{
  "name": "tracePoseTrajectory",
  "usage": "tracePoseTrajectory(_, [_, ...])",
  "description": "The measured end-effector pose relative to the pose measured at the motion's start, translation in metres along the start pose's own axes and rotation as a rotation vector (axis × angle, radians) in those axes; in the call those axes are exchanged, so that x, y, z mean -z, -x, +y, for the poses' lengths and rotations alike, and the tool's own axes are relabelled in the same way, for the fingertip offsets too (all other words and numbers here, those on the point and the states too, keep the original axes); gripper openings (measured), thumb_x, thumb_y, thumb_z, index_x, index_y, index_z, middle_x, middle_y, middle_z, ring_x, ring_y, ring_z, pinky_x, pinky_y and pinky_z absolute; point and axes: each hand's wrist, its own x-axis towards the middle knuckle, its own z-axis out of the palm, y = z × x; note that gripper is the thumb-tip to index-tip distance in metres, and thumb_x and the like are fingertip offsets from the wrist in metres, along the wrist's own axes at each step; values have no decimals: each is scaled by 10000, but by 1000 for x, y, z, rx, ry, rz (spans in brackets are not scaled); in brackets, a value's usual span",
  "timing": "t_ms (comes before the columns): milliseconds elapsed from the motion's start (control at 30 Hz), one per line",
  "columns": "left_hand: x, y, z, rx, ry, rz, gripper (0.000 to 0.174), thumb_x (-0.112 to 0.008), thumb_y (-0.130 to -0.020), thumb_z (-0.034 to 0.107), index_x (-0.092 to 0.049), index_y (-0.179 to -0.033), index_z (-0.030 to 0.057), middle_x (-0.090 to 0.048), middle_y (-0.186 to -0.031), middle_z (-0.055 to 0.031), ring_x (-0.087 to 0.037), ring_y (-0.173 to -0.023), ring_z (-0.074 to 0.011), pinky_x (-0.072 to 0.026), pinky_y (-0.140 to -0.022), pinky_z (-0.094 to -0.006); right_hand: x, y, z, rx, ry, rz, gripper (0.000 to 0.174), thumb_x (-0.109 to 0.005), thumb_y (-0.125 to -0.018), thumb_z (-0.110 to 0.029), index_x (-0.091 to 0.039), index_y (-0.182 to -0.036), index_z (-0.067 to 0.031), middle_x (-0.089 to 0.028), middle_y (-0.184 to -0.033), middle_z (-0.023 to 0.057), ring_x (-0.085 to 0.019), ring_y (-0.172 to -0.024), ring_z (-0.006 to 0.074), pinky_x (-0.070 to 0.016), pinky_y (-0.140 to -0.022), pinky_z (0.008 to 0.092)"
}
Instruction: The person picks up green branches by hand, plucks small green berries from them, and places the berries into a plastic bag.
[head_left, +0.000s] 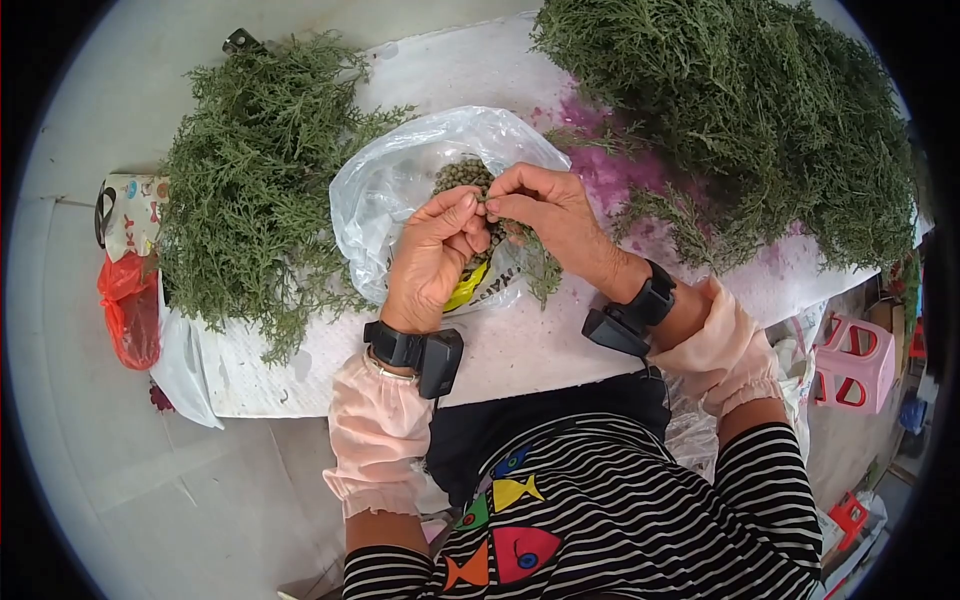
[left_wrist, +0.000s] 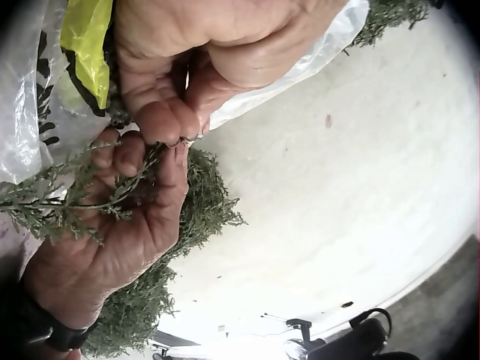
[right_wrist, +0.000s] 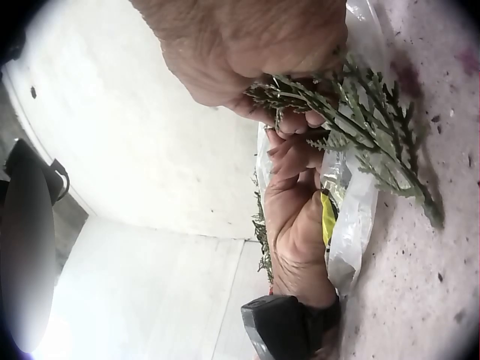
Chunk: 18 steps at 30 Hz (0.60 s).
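Observation:
Both hands meet fingertip to fingertip over a clear plastic bag point(head_left: 352, 215) in the head view. My right hand point(head_left: 560, 215) holds a green conifer sprig point(right_wrist: 367, 139), whose leafy end hangs below the palm. Thumb and forefinger of my left hand point(head_left: 430, 260) pinch close together at the sprig's other end, right against the right fingertips. The fingers hide the pinched part. Small round greenish berries point(head_left: 455, 177) lie heaped inside the bag under the hands. Yellow printing point(head_left: 465, 288) shows on the bag's near side.
A large heap of conifer branches point(head_left: 730, 110) covers the table's right back, and another pile point(head_left: 260, 180) lies at the left. The white tabletop point(head_left: 300, 375) has purple stains near the bag. A pink stool point(head_left: 855, 365) stands at the right; a red bag point(head_left: 130, 310) hangs at the left.

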Motion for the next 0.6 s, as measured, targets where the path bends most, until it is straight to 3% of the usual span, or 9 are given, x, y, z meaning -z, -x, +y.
tracePoseTrajectory(600, [1,-1,-2,4,-26,-29,111,-583,-831,8,-601,-928,-42,-585,-744,-82,-543,-627,-149,-461,-573,-281,0,2,-6,-101,-35,12,54,-577,-805,-51,-590,-789,0,-559,-683,9,-497,-587,54,-405,-494,206])
